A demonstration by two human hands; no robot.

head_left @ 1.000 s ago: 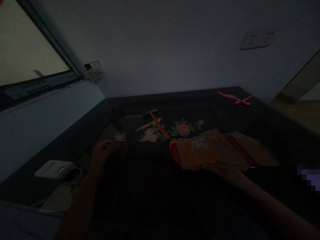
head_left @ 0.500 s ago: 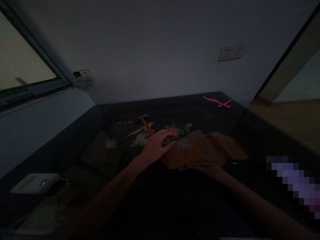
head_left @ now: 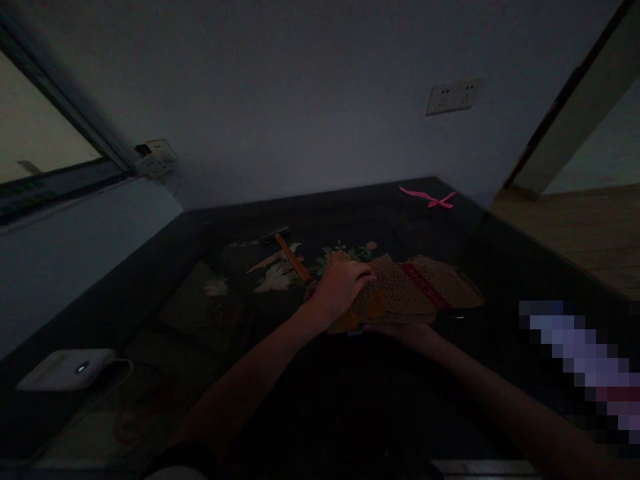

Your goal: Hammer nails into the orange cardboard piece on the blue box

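Observation:
The scene is dim. A brown, dark-dotted sheet that looks like cardboard [head_left: 395,287], with red bands and orange patches, is in front of me. Over its left part, my left hand [head_left: 343,283] has its fingers curled and drawn together; anything between the tips is too small to make out. My right hand [head_left: 407,335] holds the sheet's near edge from below, its fingers hidden underneath. A hammer [head_left: 293,259] lies beyond my left hand, wooden handle toward me.
The dark table [head_left: 310,217] has a printed flower design and meets the wall. A white device [head_left: 65,369] with a cable lies left. Thin metallic pieces [head_left: 215,313] are at centre left. A pink ribbon [head_left: 435,200] lies at the far right corner; a blurred pale-purple shape [head_left: 575,360] is nearer.
My left hand has moved right, farther over the sheet, and its fingers have drawn closer together. My right hand stays under the near edge. The whole view has shifted slightly.

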